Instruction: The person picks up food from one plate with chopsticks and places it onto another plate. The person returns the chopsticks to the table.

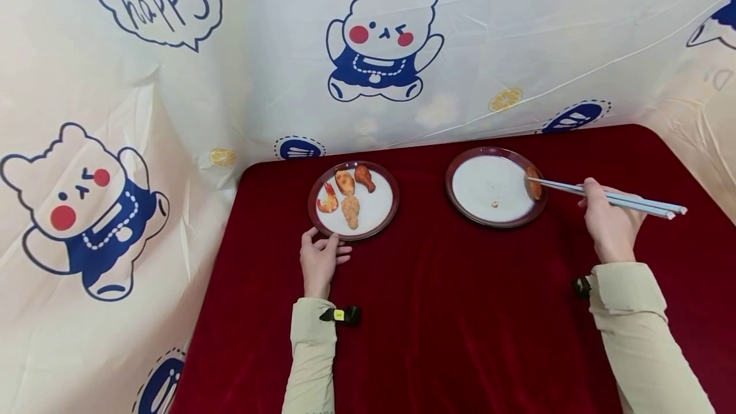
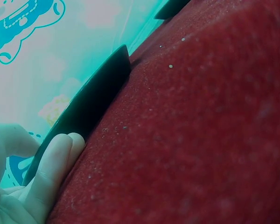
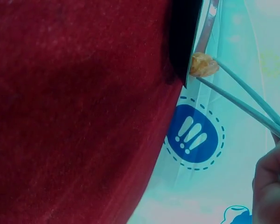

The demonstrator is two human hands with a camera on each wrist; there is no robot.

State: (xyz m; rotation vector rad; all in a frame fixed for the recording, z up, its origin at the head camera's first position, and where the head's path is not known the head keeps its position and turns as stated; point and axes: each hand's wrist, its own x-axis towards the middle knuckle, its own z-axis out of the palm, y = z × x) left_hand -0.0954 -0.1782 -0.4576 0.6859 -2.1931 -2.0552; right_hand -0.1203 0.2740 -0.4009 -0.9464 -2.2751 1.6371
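On the left stands a dark-rimmed plate (image 1: 376,206) bearing a shrimp (image 1: 328,199), a drumstick (image 1: 365,177) and two other fried pieces. My left hand (image 1: 319,263) pinches its near rim; in the left wrist view, fingers (image 2: 56,158) lie against the plate's dark underside. My right hand (image 1: 612,222) holds a pair of light blue chopsticks (image 1: 627,200). Their tips meet a golden-brown food piece (image 1: 535,184) at the right rim of the second plate (image 1: 483,187). In the right wrist view, the spread chopsticks (image 3: 242,105) stand on either side of that piece (image 3: 204,64).
A dark red velvet cloth (image 1: 437,312) covers the table. Behind and beside it hang pale printed curtains (image 1: 276,69) with cartoon bears. A small crumb (image 1: 494,204) lies on the right plate. Dark wrist straps (image 1: 347,315) sit at both cuffs.
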